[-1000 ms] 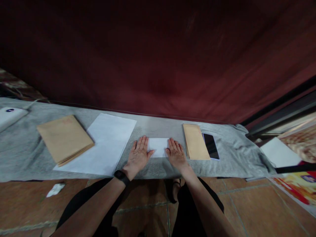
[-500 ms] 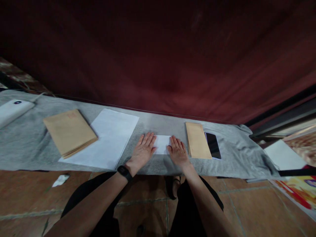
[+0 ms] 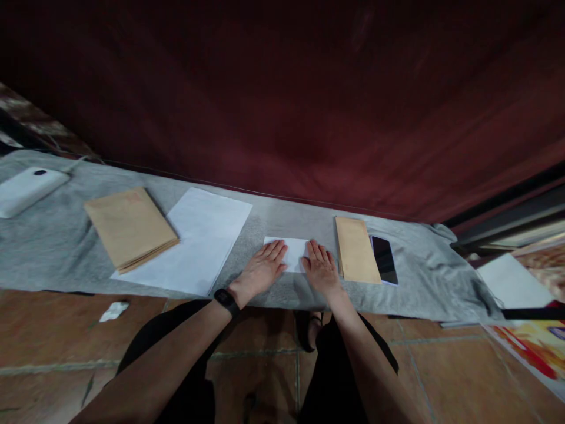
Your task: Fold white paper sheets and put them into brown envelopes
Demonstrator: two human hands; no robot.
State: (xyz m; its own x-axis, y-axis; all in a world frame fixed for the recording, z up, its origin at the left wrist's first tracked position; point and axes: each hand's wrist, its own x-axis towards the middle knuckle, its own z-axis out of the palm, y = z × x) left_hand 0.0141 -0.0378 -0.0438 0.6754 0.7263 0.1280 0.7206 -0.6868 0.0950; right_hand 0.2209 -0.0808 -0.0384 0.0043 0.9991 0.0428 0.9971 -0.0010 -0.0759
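A small white folded sheet of paper (image 3: 295,253) lies flat on the grey cloth in front of me. My left hand (image 3: 265,264) rests palm down over its left part, fingers stretched out. On its right end lies my right hand (image 3: 321,266), also flat with the fingers extended. Both palms hide parts of the paper. Just right of my right hand is a stack of narrow brown envelopes (image 3: 358,250). To the left of my left hand spreads a stack of large white paper sheets (image 3: 200,235), partly under a pile of bigger brown envelopes (image 3: 131,227).
A phone (image 3: 384,259) lies beside the narrow envelopes. At the far left sits a white device (image 3: 30,189) with a cable. The grey cloth (image 3: 424,277) covers a narrow bench along a dark red curtain (image 3: 282,106). A crumpled white scrap (image 3: 113,311) is on the tiled floor.
My left hand has slid right across the paper, uncovering its far left corner. My right hand stays at the right end. The view has shifted slightly.
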